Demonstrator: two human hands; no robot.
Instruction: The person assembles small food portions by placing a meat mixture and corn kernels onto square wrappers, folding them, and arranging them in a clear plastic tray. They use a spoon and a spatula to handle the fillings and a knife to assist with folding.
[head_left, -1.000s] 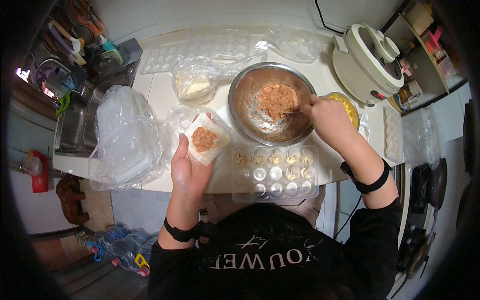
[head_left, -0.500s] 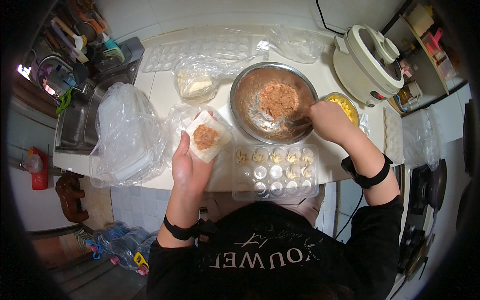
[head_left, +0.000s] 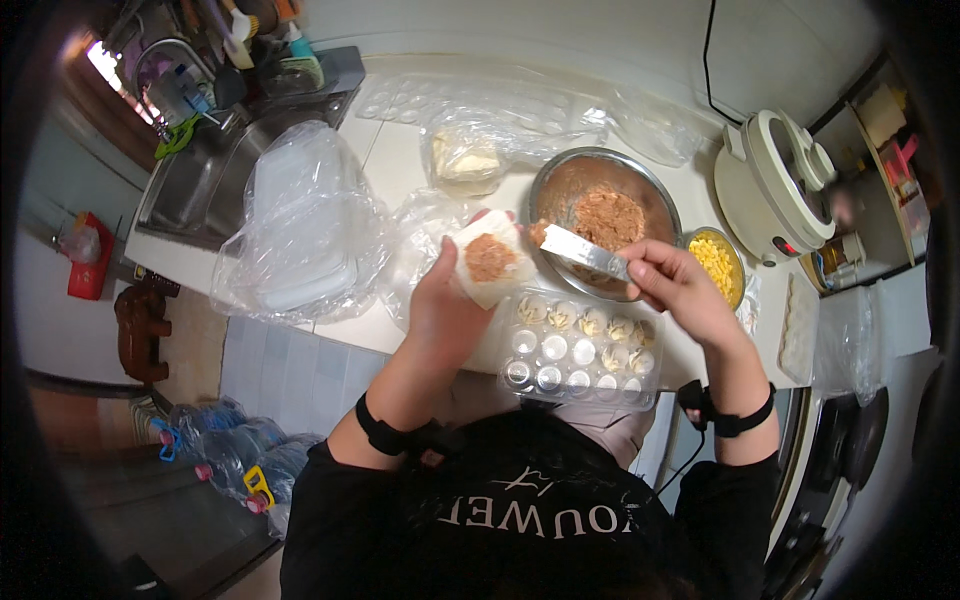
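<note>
My left hand (head_left: 440, 315) holds up a square dumpling wrapper (head_left: 503, 226) with a patch of reddish meat filling (head_left: 490, 258) spread on it. In my right hand (head_left: 682, 287), pinched by one end, is a flat metal filling spatula (head_left: 585, 252). A small lump of filling clings to its far tip, close to the wrapper's right side. Behind the spatula stands a steel mixing bowl (head_left: 553, 180) with more meat mixture (head_left: 612, 216) inside. Just in front, a clear plastic tray (head_left: 556, 376) has round compartments, several with folded dumplings (head_left: 590, 322) and others bare.
A bowl of yellow corn kernels (head_left: 712, 262) and a white electric cooker (head_left: 765, 190) stand at the right. Left of the wrapper lie plastic-bagged containers (head_left: 305, 225), beside the sink (head_left: 190, 200). A bagged stack of pale wrappers (head_left: 466, 160) sits behind my left hand.
My right hand has lifted the spatula out of the mixing bowl and brought its filling-tipped end left toward the wrapper. My left hand still holds the wrapper. The whole view has shifted.
</note>
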